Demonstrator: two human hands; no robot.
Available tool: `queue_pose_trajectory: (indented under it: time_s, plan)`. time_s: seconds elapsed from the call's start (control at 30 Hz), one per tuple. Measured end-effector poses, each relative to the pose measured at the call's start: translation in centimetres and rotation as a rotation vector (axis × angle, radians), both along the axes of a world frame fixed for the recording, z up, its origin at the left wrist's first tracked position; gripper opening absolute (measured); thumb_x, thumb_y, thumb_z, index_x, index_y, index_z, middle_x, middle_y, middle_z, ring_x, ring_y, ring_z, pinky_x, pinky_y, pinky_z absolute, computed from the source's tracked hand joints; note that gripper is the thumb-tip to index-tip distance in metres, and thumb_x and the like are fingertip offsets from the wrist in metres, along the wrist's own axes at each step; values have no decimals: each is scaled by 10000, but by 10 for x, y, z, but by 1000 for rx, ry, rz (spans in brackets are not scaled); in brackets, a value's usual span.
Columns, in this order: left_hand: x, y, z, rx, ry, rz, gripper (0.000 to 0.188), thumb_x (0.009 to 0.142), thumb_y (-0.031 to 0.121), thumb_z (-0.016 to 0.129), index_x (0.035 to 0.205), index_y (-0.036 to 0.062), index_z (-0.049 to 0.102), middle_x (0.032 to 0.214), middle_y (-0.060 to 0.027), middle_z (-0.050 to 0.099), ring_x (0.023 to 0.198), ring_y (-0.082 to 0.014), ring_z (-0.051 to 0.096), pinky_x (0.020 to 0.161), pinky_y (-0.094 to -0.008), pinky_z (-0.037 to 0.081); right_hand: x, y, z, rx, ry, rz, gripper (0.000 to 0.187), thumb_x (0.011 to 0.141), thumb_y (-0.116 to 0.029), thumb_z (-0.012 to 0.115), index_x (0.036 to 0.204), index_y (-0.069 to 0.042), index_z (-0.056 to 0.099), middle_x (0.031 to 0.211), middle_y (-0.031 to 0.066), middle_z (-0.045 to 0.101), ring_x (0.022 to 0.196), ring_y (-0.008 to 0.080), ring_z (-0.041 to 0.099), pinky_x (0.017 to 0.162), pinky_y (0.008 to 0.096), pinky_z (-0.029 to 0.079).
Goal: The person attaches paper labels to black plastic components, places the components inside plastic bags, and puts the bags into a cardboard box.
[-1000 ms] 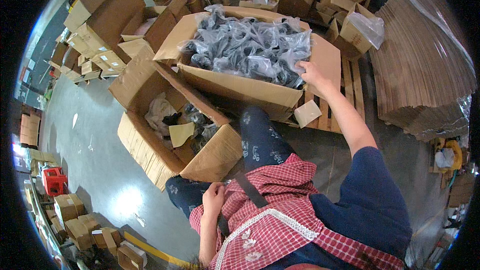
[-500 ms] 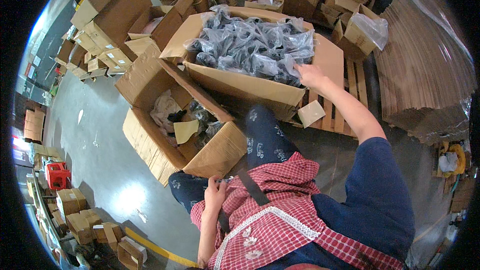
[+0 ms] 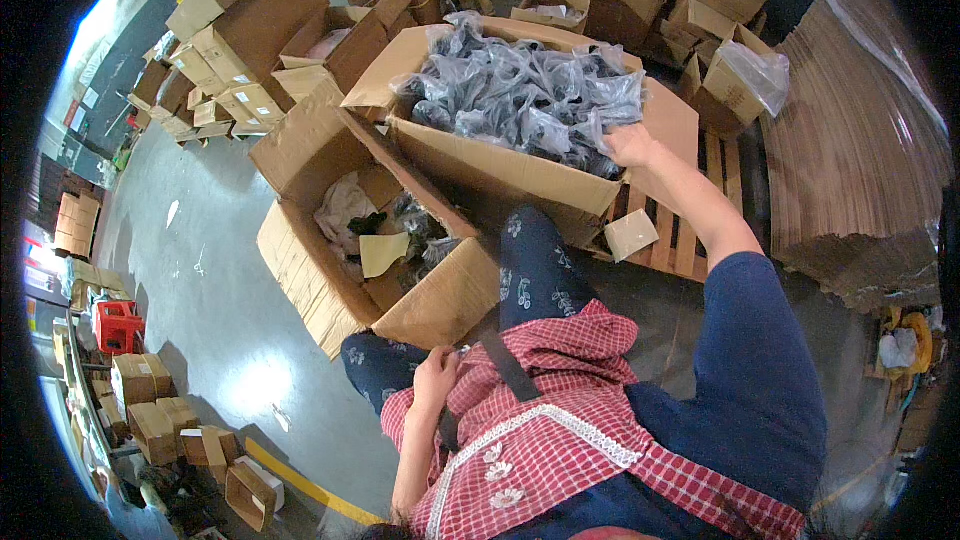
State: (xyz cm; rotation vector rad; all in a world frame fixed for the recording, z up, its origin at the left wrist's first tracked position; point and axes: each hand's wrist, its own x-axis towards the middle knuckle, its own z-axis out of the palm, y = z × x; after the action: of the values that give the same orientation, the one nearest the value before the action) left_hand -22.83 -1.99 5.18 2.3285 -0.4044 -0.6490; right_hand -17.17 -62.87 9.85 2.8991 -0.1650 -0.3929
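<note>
A large open cardboard box (image 3: 500, 160) is heaped with clear plastic bags (image 3: 530, 90) that have dark contents, too wrapped to name. At its near right corner my right hand (image 3: 628, 145) is closed on the edge of a plastic bag, its fingertips partly hidden. My left hand (image 3: 437, 377) rests on my lap against the red checked apron (image 3: 540, 380). Its fingers are curled; whatever they may hold cannot be made out. In front of my knees stands a smaller open box (image 3: 440, 295), holding a whitish cloth or bag, dark bagged pieces and a yellowish card (image 3: 384, 254).
The large box sits on a wooden pallet (image 3: 688, 245), where a square cardboard piece (image 3: 631, 235) lies. Flattened cardboard (image 3: 860, 140) is stacked high on the right. More boxes (image 3: 245, 50) stand behind and at lower left, near a red stool (image 3: 119, 327).
My right hand has shifted slightly around the same corner of the large box, still at the bags. The whole view has moved a little. My left hand stays on my lap.
</note>
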Motion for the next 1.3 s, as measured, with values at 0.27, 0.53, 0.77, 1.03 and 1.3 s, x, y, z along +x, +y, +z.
queue_pose_trajectory:
  time_s: [0.27, 0.53, 0.77, 1.03, 1.3]
  plan:
    - [-4, 19, -4, -180, 61, 132, 284, 926, 180, 636, 1146, 0, 625, 954, -172, 736, 906, -243, 723, 781, -343, 547, -7, -2, 12, 766, -683, -274, 328, 834, -158, 645, 1161, -126, 652, 1161, 152, 688, 1091, 370, 639, 922, 436, 512]
    - [25, 28, -21, -305, 218, 240, 376, 920, 152, 652, 1224, -48, 556, 1040, -161, 726, 996, -221, 695, 867, -321, 531, -37, 65, 26, 281, -560, 105, 512, 847, 31, 519, 1347, -77, 539, 1292, 201, 611, 1160, 380, 598, 998, 408, 478]
    - [98, 43, -50, -136, 112, 62, 357, 933, 311, 607, 1157, 37, 656, 993, -192, 725, 951, -320, 704, 839, -392, 543, 25, 55, -13, 3, -46, -269, 597, 800, -189, 640, 1331, 44, 496, 1298, 249, 574, 1184, 399, 557, 981, 437, 478]
    - [188, 51, -68, -110, 22, 245, 308, 908, 279, 580, 1068, 37, 682, 1000, -222, 708, 985, -394, 672, 865, -453, 528, 82, 219, 129, 333, -595, -221, 193, 923, -107, 577, 1071, -39, 679, 1012, 183, 706, 896, 356, 686, 846, 416, 534]
    - [209, 60, -137, 176, 196, 22, 459, 893, 287, 624, 1196, -43, 529, 1116, -335, 621, 1069, -486, 598, 928, -517, 493, 165, 437, -38, 819, -236, 342, 259, 819, -9, 640, 1074, -20, 680, 1147, 140, 667, 1072, 320, 639, 934, 408, 510]
